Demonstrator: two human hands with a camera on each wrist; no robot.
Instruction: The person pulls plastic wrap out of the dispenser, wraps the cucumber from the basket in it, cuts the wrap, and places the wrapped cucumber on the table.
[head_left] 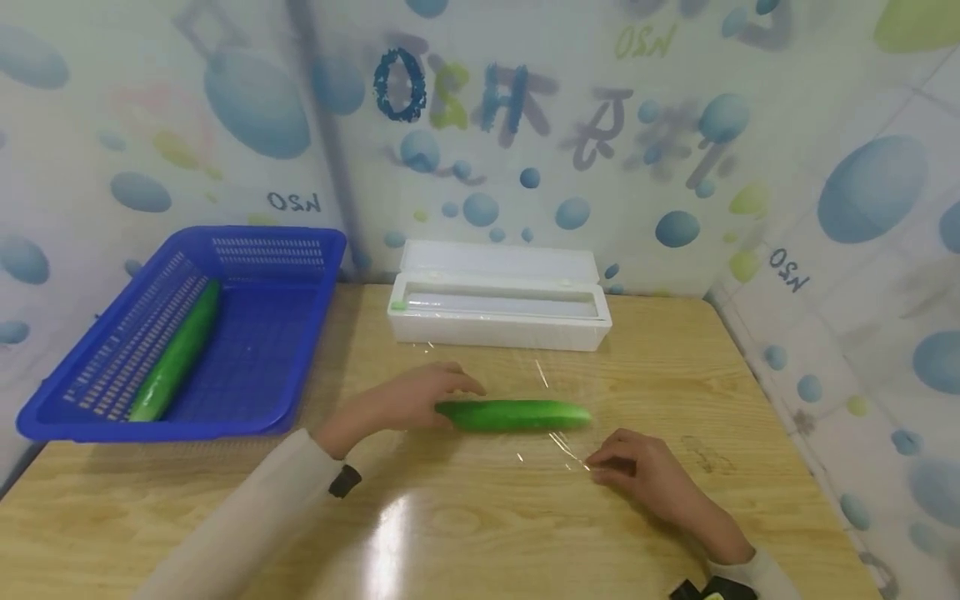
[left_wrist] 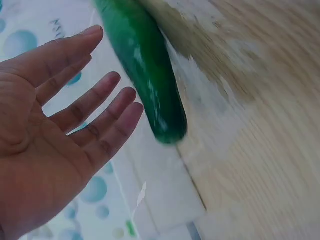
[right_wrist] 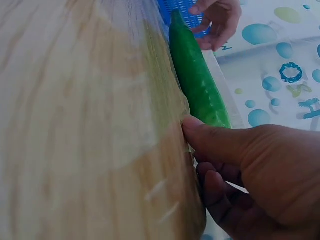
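Note:
A green cucumber (head_left: 517,415) lies crosswise near the middle of the table, on a clear sheet of plastic wrap (right_wrist: 162,90) that shows by its glints and creases. At the cucumber's left end is my left hand (head_left: 420,398). Its fingers are spread and nearly straight beside the cucumber in the left wrist view, holding nothing. My right hand (head_left: 651,477), to the right of and nearer than the cucumber's other end, pinches the edge of the wrap between thumb and fingers. In the right wrist view the wrap stretches from that thumb along the cucumber's side.
Behind the cucumber stands a white wrap dispenser box (head_left: 498,332) with its lid raised. A blue plastic basket (head_left: 187,431) at the left contains another cucumber (head_left: 176,358). The wooden table (head_left: 480,542) backs onto a patterned wall covering (head_left: 480,167).

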